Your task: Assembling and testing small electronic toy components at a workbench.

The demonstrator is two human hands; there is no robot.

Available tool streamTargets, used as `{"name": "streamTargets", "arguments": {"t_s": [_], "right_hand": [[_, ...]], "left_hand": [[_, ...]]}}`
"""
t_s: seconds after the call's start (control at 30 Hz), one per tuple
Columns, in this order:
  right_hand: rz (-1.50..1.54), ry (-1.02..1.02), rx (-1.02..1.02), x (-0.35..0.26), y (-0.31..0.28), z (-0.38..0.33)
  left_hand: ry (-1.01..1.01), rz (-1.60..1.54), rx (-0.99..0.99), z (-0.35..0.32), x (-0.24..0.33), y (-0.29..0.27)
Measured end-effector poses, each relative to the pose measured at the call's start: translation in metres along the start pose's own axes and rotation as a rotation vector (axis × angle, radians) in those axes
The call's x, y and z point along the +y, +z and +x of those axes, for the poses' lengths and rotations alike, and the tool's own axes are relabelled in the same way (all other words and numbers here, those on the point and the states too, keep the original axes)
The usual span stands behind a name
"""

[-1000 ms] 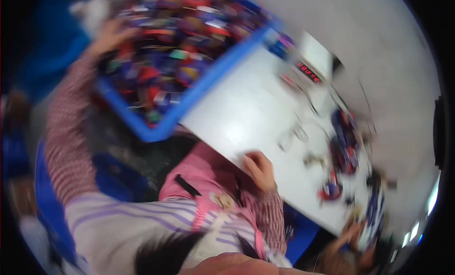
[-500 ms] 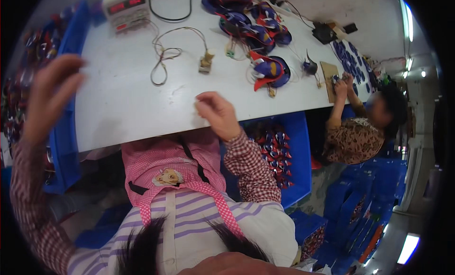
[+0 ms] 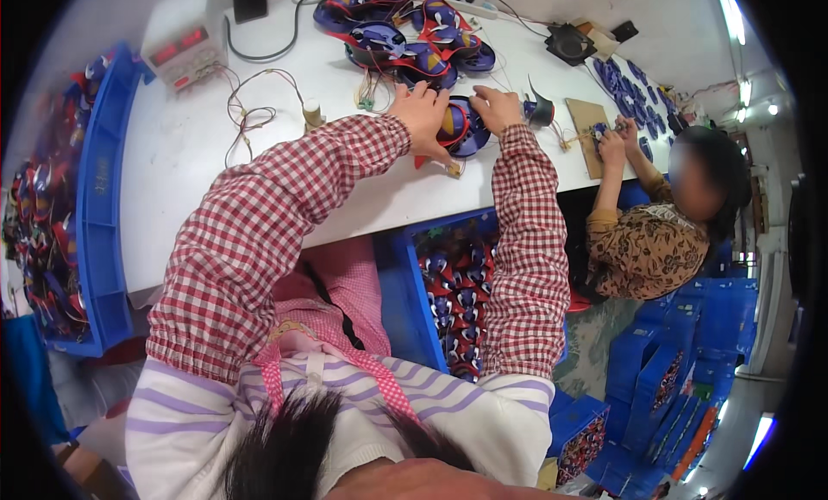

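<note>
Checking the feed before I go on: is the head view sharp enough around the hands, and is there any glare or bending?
Head view: sharp at the left hand, right hand and the blue and red toy; table edges bow toward the black rim; ceiling lights flare at the upper right.

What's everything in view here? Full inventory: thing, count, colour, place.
toy part under the hands: one, blue with red and yellow, near table edge, both hands on it
pile of like parts: several, blue and red, far middle of table
white table: one, across the upper picture
power supply box: one, white with red display, far left of table
wires: a tangle, pale, beside the box
blue bin: one, left of table, full of parts
blue crate under table: one, holds parts
co-worker: one, patterned brown top, at right
stacked blue crates: many, lower right floor
left hand: checked red sleeve
right hand: checked red sleeve
</note>
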State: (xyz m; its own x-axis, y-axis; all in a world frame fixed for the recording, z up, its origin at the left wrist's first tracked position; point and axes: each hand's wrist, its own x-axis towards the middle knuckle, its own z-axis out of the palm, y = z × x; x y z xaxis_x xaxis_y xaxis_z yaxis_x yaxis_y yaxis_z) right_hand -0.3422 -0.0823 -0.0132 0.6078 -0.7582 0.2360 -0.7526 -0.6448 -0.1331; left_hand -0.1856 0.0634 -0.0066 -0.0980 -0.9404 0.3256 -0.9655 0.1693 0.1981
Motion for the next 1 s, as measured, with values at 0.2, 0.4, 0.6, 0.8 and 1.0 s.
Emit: {"name": "streamTargets", "arguments": {"t_s": [0.2,0.4,0.6,0.8,1.0], "right_hand": [[0.368,0.123,-0.360,0.008,-0.014,-0.008],[0.828,0.299,-0.207,0.019,-0.043,-0.065],[1.147,0.406,-0.103,-0.021,-0.074,-0.111],[1.327,0.300,-0.207,-0.083,-0.096,-0.136],[1.396,0.237,-0.337,-0.169,-0.051,-0.138]], "left_hand": [[0.030,-0.005,-0.056,-0.023,0.010,-0.018],[0.203,-0.127,0.095,-0.091,0.034,-0.069],[0.240,-0.107,-0.090,-0.173,0.025,-0.171],[0.147,0.054,-0.134,-0.256,0.003,-0.267],[-0.083,0.423,-0.190,-0.316,-0.068,-0.261]]}}
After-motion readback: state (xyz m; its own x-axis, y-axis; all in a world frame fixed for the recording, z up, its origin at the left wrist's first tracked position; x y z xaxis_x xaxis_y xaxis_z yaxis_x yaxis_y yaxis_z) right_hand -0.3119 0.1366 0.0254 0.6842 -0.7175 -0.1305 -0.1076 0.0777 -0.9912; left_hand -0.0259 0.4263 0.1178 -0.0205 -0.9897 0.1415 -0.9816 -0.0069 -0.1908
